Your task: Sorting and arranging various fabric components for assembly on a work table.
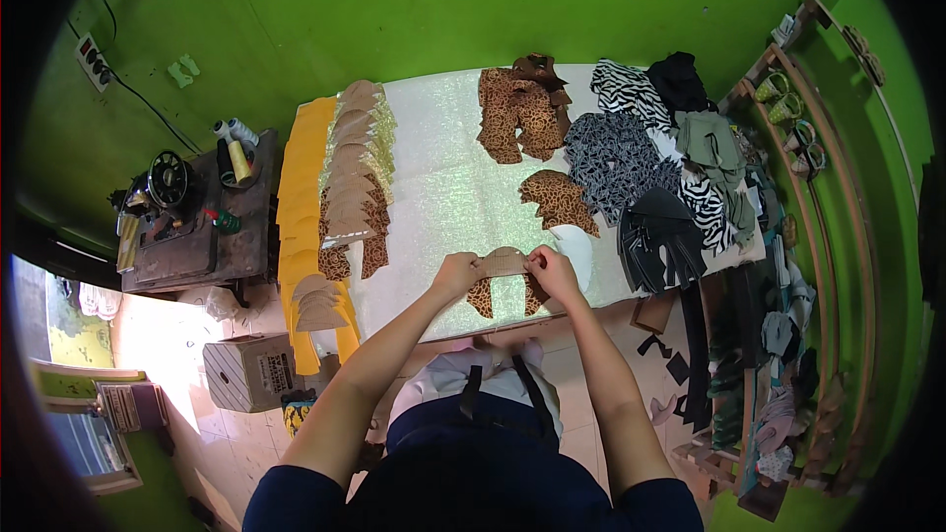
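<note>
At the near edge of the table, my left hand [458, 274] and my right hand [553, 274] pinch the two ends of a tan curved piece [505, 261], which looks like a shoe-upper lining. It lies over a U-shaped leopard-print piece [480, 299], whose two legs hang below my hands. Fingers of both hands are closed, and the fingertips partly cover the edges. Close to my right hand lies a rounded white piece [573, 254]. Beyond it, a small stack of leopard-print pieces [559, 199] is fanned out.
Overlapping tan pieces [347, 209] run along the table's left side beside yellow pieces [299, 207]. More leopard-print pieces [501, 118] lie at the back. Zebra-print, grey and black materials [660, 241] crowd the right. A sewing machine [169, 182] stands left; a carton [248, 374] sits below.
</note>
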